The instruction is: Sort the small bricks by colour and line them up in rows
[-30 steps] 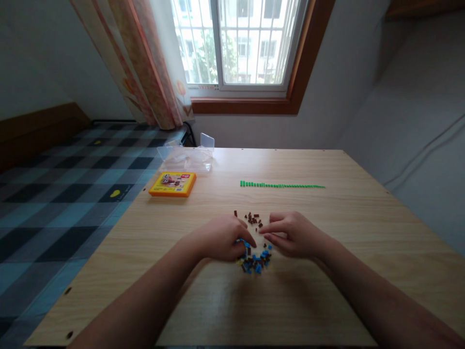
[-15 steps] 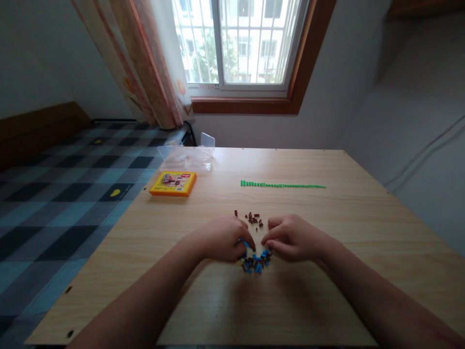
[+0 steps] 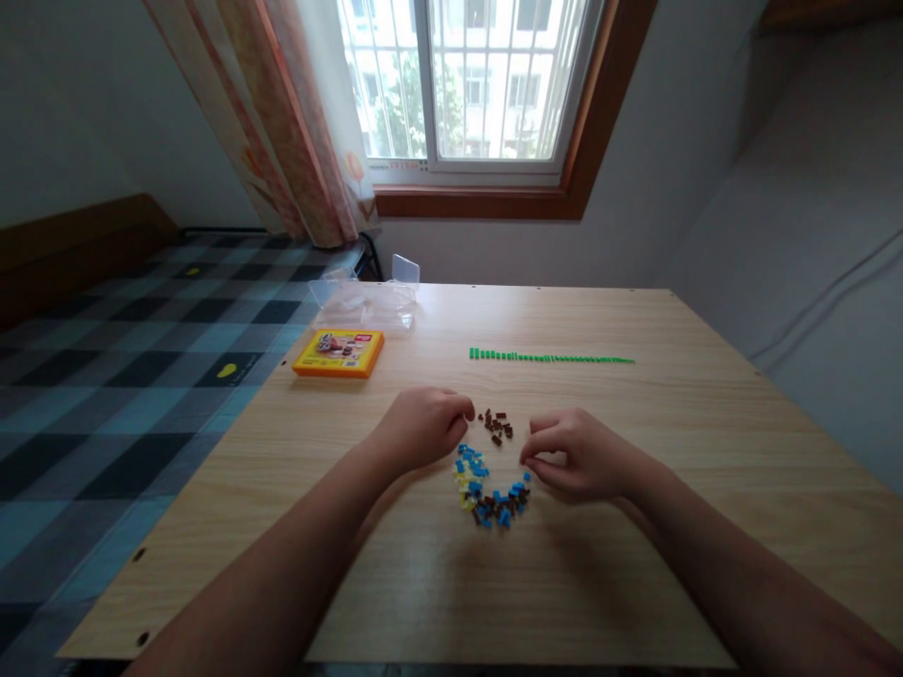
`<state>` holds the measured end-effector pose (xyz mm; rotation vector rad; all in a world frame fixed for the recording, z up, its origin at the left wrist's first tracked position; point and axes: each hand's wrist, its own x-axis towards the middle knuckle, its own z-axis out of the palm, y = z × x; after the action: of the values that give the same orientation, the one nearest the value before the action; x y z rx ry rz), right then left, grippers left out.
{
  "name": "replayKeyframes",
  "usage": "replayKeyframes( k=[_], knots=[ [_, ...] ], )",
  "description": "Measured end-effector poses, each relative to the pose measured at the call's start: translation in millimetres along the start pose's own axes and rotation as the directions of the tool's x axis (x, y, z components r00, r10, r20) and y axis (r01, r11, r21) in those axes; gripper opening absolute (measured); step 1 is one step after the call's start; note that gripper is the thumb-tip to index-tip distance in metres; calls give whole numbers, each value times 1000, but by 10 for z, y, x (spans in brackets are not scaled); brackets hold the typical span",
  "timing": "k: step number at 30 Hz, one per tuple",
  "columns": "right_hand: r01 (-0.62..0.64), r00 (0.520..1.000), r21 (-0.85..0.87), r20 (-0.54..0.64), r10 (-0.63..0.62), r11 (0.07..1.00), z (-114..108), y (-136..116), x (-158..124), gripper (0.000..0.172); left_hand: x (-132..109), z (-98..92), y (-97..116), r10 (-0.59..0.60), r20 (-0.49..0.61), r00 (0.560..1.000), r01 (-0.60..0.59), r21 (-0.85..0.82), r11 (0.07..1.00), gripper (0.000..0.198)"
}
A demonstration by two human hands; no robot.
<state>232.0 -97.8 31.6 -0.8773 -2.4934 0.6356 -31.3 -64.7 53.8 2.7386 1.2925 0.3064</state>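
Note:
A small heap of tiny blue, yellow and brown bricks (image 3: 490, 489) lies on the wooden table (image 3: 635, 527) between my hands. Just behind it sits a little cluster of brown bricks (image 3: 497, 425). My left hand (image 3: 427, 428) rests to the left of that brown cluster, fingers curled in with the fingertips pinched beside it; what they hold is too small to name. My right hand (image 3: 575, 453) sits to the right of the heap, thumb and forefinger pinched together near the blue bricks. A long straight row of green bricks (image 3: 550, 357) lies farther back.
An orange flat box (image 3: 340, 352) lies at the table's left side, with a clear plastic case (image 3: 363, 299) behind it. A bed with a blue-black checked cover (image 3: 105, 376) runs along the left. The window (image 3: 466, 85) and a curtain (image 3: 282, 122) stand beyond the far edge.
My left hand has moved back and left off the mixed heap to the brown cluster. My right hand's fingers have closed into a pinch and drawn slightly right, uncovering the heap.

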Motion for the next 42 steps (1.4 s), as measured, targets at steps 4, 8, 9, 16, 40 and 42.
replayKeyframes(
  k=[4, 8, 9, 16, 40, 42],
  knots=[
    [5, 992, 61, 123, -13, 998, -5, -49, 2, 17, 17, 41, -76, -40, -64, 997, 39, -22, 999, 21],
    [-19, 983, 124, 183, -4, 992, -52, -29, -7, 21, 22, 51, -102, -47, -70, 996, 46, -27, 999, 21],
    [-22, 982, 136, 186, -3, 990, -59, -26, -6, 21, 21, 52, -102, -42, -70, 997, 40, -25, 999, 21],
    [13, 981, 201, 189, -52, 980, -6, -68, 25, 19, 22, 69, -97, -21, -57, 998, 22, 3, 1000, 21],
    [-42, 984, 39, 174, 35, 998, 5, -24, 11, 18, 30, 74, -117, -12, -27, 1000, 13, 6, 1000, 22],
    [-54, 988, 24, 143, 50, 998, -16, -24, 9, 18, 30, 73, -118, -14, -29, 999, 15, 10, 1000, 23]
  ],
)
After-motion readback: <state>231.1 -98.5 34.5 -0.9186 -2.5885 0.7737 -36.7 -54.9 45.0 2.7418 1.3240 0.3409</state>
